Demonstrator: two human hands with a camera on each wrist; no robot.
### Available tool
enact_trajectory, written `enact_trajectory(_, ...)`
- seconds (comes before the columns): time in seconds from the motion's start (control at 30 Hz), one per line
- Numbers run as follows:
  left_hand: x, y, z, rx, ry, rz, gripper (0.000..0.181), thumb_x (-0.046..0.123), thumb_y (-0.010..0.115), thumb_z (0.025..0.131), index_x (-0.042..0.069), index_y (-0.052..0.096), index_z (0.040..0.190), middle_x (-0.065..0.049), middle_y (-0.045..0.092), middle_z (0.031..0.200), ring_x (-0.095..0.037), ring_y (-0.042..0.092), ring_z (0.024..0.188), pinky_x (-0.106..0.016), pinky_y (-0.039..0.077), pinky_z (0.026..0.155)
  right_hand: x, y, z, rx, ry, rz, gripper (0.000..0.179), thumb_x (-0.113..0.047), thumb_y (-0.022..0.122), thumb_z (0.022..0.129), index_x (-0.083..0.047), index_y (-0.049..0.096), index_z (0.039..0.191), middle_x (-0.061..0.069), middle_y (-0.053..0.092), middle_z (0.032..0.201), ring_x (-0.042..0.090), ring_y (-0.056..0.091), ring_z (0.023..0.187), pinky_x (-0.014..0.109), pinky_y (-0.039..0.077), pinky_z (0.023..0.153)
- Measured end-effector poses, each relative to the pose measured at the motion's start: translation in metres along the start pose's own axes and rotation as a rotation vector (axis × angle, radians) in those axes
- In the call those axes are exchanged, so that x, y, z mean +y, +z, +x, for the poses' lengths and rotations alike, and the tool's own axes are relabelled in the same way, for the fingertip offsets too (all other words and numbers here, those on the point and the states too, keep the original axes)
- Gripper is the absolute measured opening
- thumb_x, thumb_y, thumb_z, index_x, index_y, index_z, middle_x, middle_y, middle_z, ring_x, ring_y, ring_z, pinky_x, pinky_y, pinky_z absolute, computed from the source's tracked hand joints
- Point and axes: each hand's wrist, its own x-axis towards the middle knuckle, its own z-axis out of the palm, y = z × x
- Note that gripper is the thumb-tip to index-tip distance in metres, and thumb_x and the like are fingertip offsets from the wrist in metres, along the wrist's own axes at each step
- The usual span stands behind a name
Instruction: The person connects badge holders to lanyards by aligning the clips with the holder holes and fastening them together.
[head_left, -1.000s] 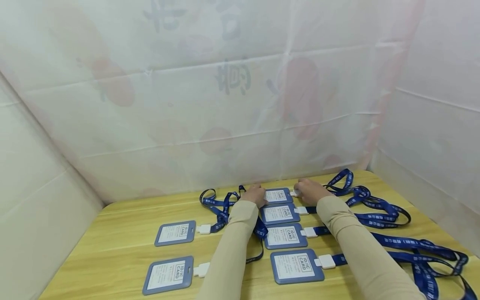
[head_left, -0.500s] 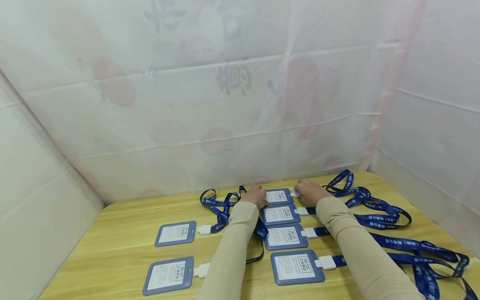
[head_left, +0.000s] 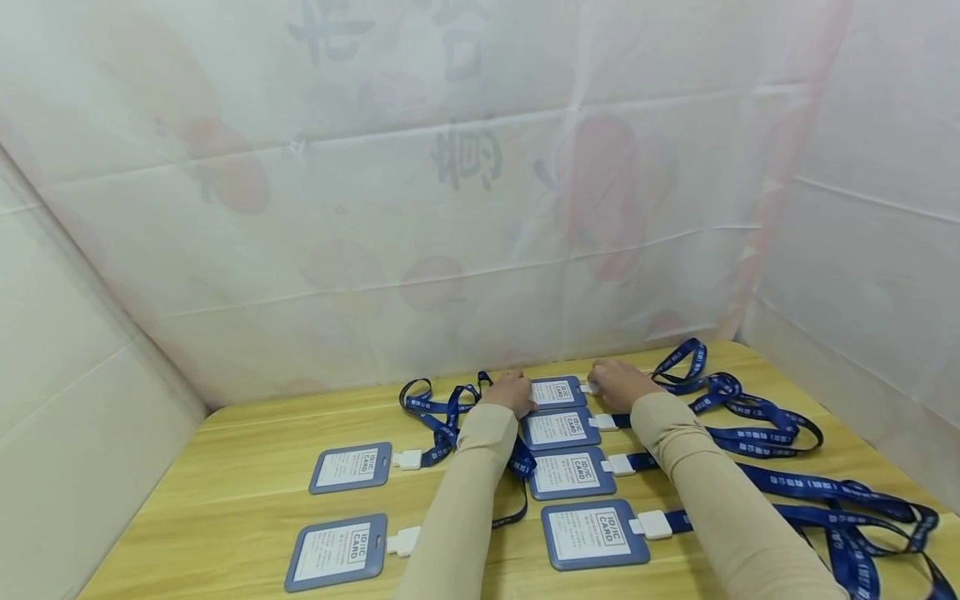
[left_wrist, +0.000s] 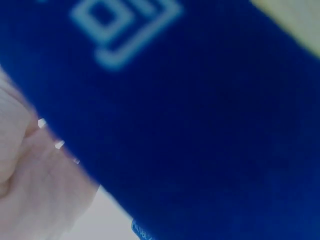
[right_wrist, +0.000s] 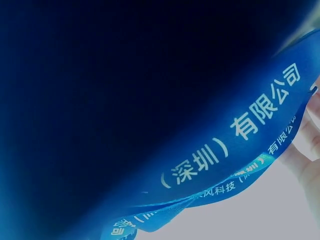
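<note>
Seemingly steadying far badge [head_left: 555, 392] on table [head_left: 225, 483] at 12 o'clock of three already lined-up badges [head_left: 561, 473]; leaving two outer badges [head_left: 347, 467] apart toward 8 and 9 o'clock. Reaching with both arms [head_left: 453, 508], touching far badge's 9 o'clock edge with left hand [head_left: 508, 392], white clip [head_left: 588, 388] at 3 o'clock with right hand [head_left: 620, 385]; hiding fingers' curl, not revealing whether gripping.

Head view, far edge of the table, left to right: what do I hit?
Left lanyard loop → left hand → far badge → right hand → right lanyard loop.
</note>
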Motion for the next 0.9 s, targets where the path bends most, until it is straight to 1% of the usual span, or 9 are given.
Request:
enact_trajectory(0.13,-0.0007,-0.0005,-0.0002,0.005,0.014,0.008,0.04,0.032,0.071,0.097,0.011,0.069,0.13,-0.005,0.061,0.129,-0.021,0.057,0.114,-0.035,0.051,0.097,0.0,0.0001,0.0002,0.002,0.0,-0.001,0.018,0.01,0.072,0.084,0.004,0.074,0.102,0.012,0.067,0.092,0.03,0.069,0.09,0.042,0.058,0.083)
enact_trajectory(0.37,-0.0013,-0.004,-0.0048,0.036,0.038,0.025,0.037,0.033,0.075,0.094,0.01,0.073,0.123,-0.005,0.064,0.122,-0.019,0.06,0.107,-0.032,0.053,0.092,-0.0024,-0.0025,-0.001,0.003,0.003,0.007,0.016,0.009,0.072,0.086,0.005,0.074,0.101,0.013,0.068,0.092,0.031,0.069,0.089,0.043,0.059,0.082)
enact_trajectory(0.77,-0.0001,-0.0072,-0.0072,0.011,0.033,0.03,0.036,0.034,0.073,0.095,0.01,0.073,0.123,-0.005,0.063,0.124,-0.02,0.059,0.108,-0.033,0.052,0.093,-0.0055,-0.0051,-0.0022,-0.003,0.018,0.011,0.018,0.01,0.072,0.085,0.005,0.074,0.103,0.013,0.067,0.092,0.032,0.068,0.091,0.044,0.058,0.084)
enact_trajectory(0.9,0.0013,-0.0073,-0.0078,0.018,0.027,0.03,0.036,0.034,0.074,0.094,0.01,0.074,0.121,-0.005,0.063,0.123,-0.02,0.059,0.11,-0.033,0.052,0.094,-0.0039,-0.0032,-0.0016,-0.004,0.018,0.011,0.017,0.009,0.071,0.086,0.005,0.073,0.102,0.012,0.066,0.091,0.032,0.068,0.091,0.044,0.057,0.084)
